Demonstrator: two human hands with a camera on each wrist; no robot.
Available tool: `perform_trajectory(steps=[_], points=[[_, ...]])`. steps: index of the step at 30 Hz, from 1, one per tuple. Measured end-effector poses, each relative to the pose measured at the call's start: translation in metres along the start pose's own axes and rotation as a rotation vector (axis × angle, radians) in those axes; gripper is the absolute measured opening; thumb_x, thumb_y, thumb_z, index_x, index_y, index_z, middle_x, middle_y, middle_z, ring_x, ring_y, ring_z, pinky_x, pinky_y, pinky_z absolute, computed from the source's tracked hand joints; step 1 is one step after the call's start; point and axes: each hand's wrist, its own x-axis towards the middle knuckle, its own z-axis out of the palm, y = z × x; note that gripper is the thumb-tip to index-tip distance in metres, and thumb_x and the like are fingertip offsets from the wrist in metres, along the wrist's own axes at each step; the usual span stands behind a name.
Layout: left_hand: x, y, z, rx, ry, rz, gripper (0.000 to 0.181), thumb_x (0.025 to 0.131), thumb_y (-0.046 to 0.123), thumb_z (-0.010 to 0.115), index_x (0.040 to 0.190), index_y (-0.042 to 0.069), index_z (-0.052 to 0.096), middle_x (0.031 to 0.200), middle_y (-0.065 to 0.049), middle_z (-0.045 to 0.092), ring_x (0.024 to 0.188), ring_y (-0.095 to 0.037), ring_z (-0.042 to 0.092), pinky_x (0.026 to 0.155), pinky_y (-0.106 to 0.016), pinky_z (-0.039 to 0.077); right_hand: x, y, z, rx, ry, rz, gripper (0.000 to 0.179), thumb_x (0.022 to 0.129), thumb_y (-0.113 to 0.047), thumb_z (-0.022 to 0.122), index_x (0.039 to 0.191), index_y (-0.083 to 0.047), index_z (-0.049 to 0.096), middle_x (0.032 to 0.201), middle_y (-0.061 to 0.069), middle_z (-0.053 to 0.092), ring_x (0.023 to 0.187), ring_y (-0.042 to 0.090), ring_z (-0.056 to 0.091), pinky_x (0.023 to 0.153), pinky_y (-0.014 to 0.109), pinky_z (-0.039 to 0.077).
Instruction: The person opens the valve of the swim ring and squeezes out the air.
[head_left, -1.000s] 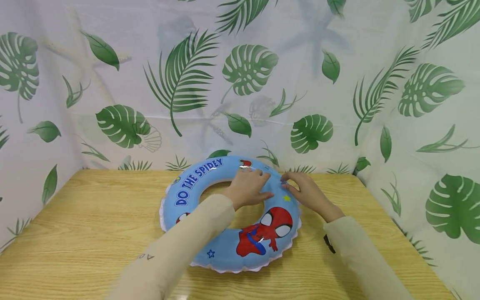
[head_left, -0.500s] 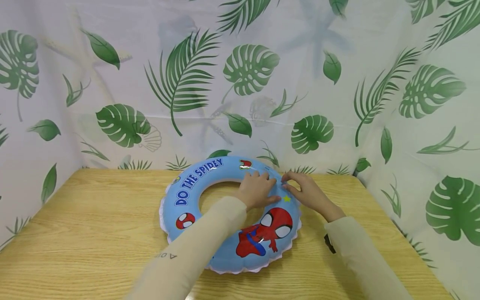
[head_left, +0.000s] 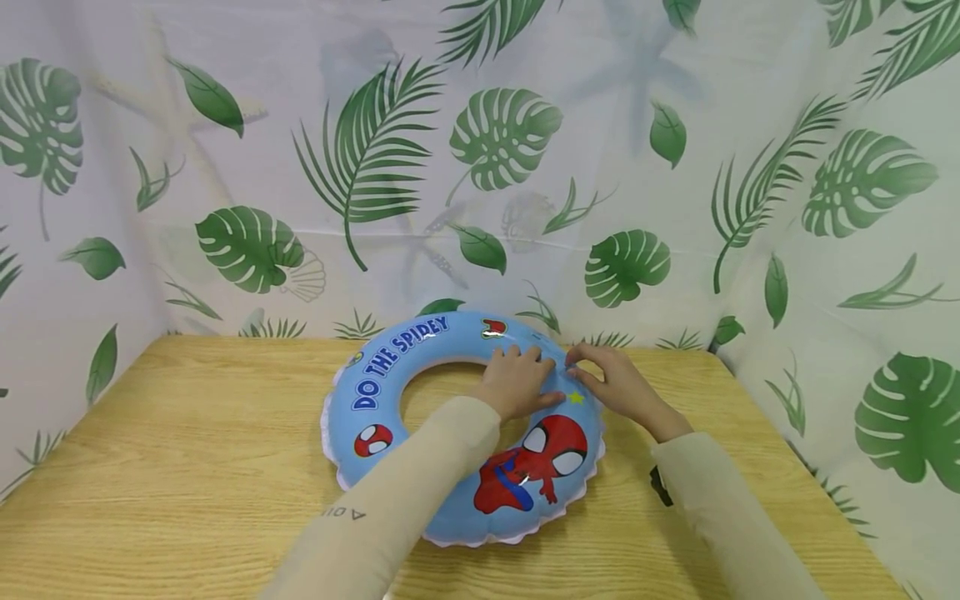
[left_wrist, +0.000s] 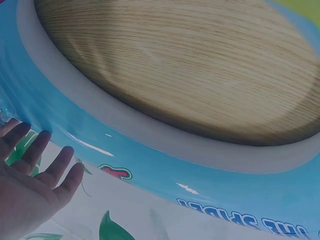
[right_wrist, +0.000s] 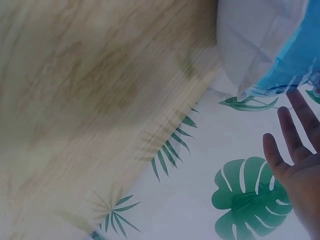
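Observation:
An inflated blue swim ring (head_left: 390, 367) with a frilly pale edge and cartoon prints lies on the table. My left hand (head_left: 517, 383) rests on its upper right part, the fingers and thumb spread in the head view. At the outer rim just to the right, the thumb and index finger of my right hand (head_left: 626, 392) pinch the ring at a small clear spot, too small to make out. The other fingers of the right hand (right_wrist: 302, 185) stay loosely extended beside the ring (right_wrist: 295, 55) in the right wrist view.
A wooden table (head_left: 187, 467) bears the ring. Close behind it hangs a white cloth (head_left: 420, 158) printed with green leaves, which also lines both sides. A dark band (head_left: 662, 486) shows below the right sleeve.
My left hand has moved right and slightly down along the ring, towards the right hand. The right hand has stayed at the rim, and the ring has kept its place.

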Motion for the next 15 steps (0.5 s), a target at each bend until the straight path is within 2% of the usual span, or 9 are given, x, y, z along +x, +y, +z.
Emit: perform_trajectory(steps=[6, 15], points=[[0.0008, 0.0011, 0.0014, -0.007, -0.003, -0.015, 0.061, 0.088, 0.062, 0.038, 0.135, 0.024, 0.043, 0.137, 0.0, 0.046, 0.121, -0.025, 0.046, 0.101, -0.043, 0.038, 0.0, 0.0023, -0.0004, 0.039, 0.007, 0.014, 0.01, 0.085, -0.008, 0.062, 0.095, -0.006, 0.062, 0.094, 0.009, 0.066, 0.092, 0.029, 0.06, 0.081, 0.046, 0.047], [-0.001, 0.0029, 0.0005, -0.025, -0.009, -0.035, 0.06, 0.087, 0.062, 0.04, 0.136, 0.026, 0.042, 0.138, 0.001, 0.044, 0.123, -0.025, 0.045, 0.102, -0.044, 0.037, 0.0001, 0.005, -0.0014, 0.124, 0.016, 0.063, 0.01, 0.088, -0.01, 0.06, 0.095, -0.005, 0.063, 0.095, 0.011, 0.066, 0.096, 0.031, 0.059, 0.084, 0.054, 0.044]])
